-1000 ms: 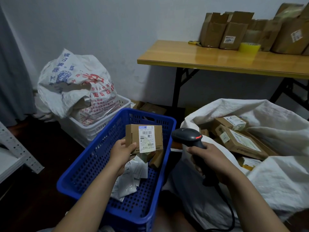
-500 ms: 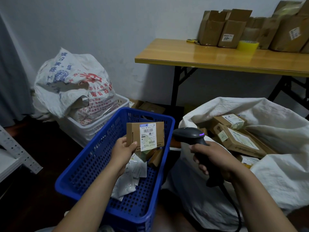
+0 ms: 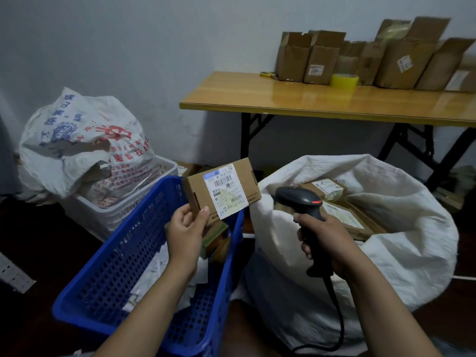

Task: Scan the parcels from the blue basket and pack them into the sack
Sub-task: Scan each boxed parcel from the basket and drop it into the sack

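Room: pale plastered wall and dark floor lie behind everything.
Far left: a crumpled, printed woven bag (image 3: 85,140) is slumped in a white perforated crate (image 3: 123,212).
Blue basket (image 3: 123,266): rigid perforated plastic; flat white mailers (image 3: 152,274) and small cartons are left inside.
Left hand (image 3: 185,233): curled round the lower left corner of the parcel (image 3: 224,191), thumb on the labelled face.
Parcel: a small rectangular corrugated carton, held tilted above the basket's far right corner, white barcode label turned up.
Grip risk: with only one corner pinched, the carton could be twisted loose and dropped back.
Scanner (image 3: 301,202): smooth black plastic, pistol-shaped, corded; its head is just beside the parcel.
Right hand (image 3: 327,240): wrapped fully round the scanner's handle.
Scan risk: a misread may be caused by the tilted label and the head's oblique angle.
Sack (image 3: 386,253): soft white woven cloth, mouth sagging open, labelled boxes (image 3: 342,217) inside; a tossed parcel could be caught on the folded rim.
Desk (image 3: 309,101): glossy wood on black legs, carrying torn cartons (image 3: 322,57) and a yellow tape roll (image 3: 344,80).
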